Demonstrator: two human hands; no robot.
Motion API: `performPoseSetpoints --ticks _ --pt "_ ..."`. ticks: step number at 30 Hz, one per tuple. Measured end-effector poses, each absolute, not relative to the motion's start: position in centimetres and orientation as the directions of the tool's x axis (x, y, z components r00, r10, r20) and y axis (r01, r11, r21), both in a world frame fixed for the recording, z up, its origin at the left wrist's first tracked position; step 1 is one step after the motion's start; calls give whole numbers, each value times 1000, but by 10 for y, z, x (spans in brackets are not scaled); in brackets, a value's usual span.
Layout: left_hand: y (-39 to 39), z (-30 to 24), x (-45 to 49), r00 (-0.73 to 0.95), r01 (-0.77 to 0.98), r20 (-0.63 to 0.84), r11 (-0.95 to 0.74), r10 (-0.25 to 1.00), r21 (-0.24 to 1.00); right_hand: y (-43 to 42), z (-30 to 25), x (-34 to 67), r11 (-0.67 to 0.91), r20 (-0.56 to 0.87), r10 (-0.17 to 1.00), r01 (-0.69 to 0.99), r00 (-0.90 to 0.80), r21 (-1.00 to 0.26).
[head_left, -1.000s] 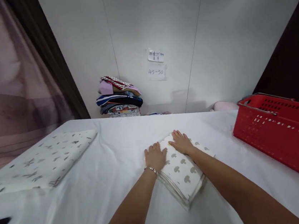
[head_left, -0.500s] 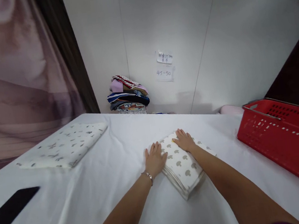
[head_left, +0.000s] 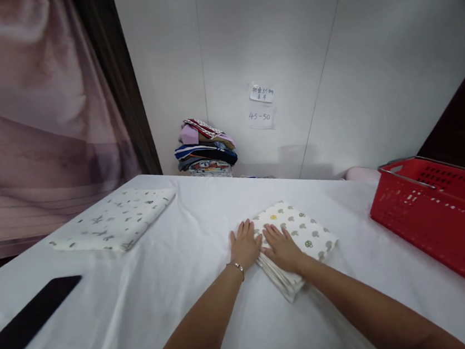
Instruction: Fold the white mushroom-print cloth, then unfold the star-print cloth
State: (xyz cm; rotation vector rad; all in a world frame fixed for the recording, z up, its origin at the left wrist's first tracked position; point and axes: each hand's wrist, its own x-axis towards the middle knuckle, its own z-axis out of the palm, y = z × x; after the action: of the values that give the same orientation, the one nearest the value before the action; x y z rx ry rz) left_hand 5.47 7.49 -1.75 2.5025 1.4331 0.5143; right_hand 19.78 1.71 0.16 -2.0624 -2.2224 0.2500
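Observation:
A folded white cloth (head_left: 306, 228) printed with grey mushrooms and a few yellow and green motifs lies on the white-covered table (head_left: 216, 322), turned at an angle to me. Its near-left side shows several stacked layers. My left hand (head_left: 244, 245), with a bracelet at the wrist, rests at the cloth's left edge, fingers stretched out. Flat on top of the cloth, near that same edge, lies my right hand (head_left: 282, 249), its fingers extended. Neither hand grips anything.
Another folded white patterned cloth (head_left: 115, 218) lies at the left. A black flat object (head_left: 31, 320) is at the near left. To the right stands a red basket (head_left: 439, 223) with metal handles. Folded fabrics (head_left: 206, 146) are piled beyond the far edge, below wall notes (head_left: 261, 104).
My right hand has slid across the cloth toward me and to the left, closer to my left hand. The cloth's middle and far part now show. The view has shifted slightly left.

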Motion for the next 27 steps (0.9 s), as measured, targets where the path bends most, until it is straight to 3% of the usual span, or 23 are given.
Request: performPoseSetpoints --ticks 6,11,15,22,25,27 --pt "80 -4 53 492 771 112 -492 863 404 6 0 193 87 -36 995 979 -96 -184" --pt "60 -1 49 543 694 280 -611 792 381 6 1 194 86 -18 996 971 -92 -221" --pt "43 -14 45 590 650 267 -645 762 402 8 0 193 77 -18 996 970 -83 -229" --pt "42 -21 41 598 650 239 -637 765 415 -8 19 188 -3 -175 983 947 -56 -320" --pt "41 -19 41 603 648 237 -641 762 411 -39 16 185 64 -117 987 942 -108 -329" --pt "40 -18 41 600 649 238 -638 764 414 -63 5 183 122 -22 991 955 -133 -270"
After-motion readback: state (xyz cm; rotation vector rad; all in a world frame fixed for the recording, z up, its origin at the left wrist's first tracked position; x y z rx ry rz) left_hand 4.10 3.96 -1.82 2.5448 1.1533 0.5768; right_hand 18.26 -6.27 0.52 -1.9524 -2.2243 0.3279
